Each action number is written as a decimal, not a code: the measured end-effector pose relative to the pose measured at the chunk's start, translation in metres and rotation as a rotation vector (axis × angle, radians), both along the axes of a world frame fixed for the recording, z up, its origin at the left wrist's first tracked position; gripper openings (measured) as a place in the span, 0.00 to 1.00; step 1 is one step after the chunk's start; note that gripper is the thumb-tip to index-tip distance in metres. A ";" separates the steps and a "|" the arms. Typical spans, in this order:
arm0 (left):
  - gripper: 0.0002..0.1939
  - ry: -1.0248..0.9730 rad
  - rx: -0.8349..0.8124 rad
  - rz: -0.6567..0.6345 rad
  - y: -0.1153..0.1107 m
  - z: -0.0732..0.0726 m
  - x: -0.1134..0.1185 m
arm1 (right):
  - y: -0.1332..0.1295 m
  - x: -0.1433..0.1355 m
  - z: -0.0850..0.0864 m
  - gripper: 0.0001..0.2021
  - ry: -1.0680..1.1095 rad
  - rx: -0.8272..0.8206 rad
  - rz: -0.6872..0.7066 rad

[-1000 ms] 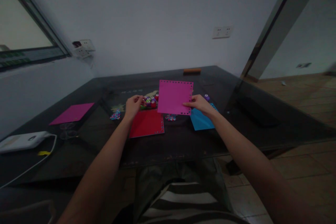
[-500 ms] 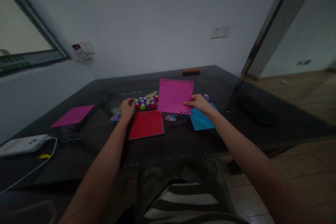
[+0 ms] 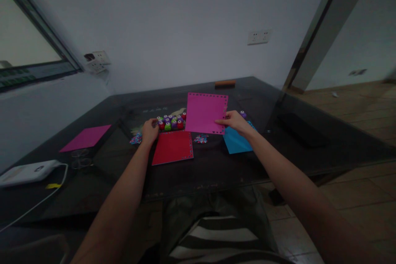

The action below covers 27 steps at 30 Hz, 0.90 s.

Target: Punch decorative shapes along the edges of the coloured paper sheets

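Observation:
My right hand [image 3: 236,123] pinches a pink paper sheet [image 3: 204,111] by its right edge, thumb in front. The sheet is held up above the table, with small shaped holes along its top and right edges. My left hand [image 3: 150,130] has its fingers curled against the left end of a cluster of craft punches [image 3: 173,122] in red, green and purple. Part of the leftmost punch is hidden by the fingers. Just in front lies a red sheet [image 3: 173,147] with holes along its edges. A blue sheet [image 3: 236,140] lies partly under my right hand.
Punched confetti lies in two piles, one left [image 3: 136,138] and one in the middle [image 3: 201,138]. A single purple punch [image 3: 243,114] stands behind my right hand. Another pink sheet [image 3: 86,137] and a white power strip [image 3: 29,172] with a cable are at left.
My left hand's fingers have closed in slightly against the left end of the punches. My right hand and the pink sheet have hardly moved.

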<state>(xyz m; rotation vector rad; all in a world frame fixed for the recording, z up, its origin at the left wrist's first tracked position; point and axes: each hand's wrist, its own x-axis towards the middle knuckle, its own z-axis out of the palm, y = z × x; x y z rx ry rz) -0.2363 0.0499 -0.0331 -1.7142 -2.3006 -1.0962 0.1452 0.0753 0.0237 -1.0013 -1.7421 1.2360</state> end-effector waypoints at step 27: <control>0.13 0.164 0.012 -0.087 0.003 0.016 0.023 | 0.001 0.002 0.003 0.08 0.031 -0.022 -0.051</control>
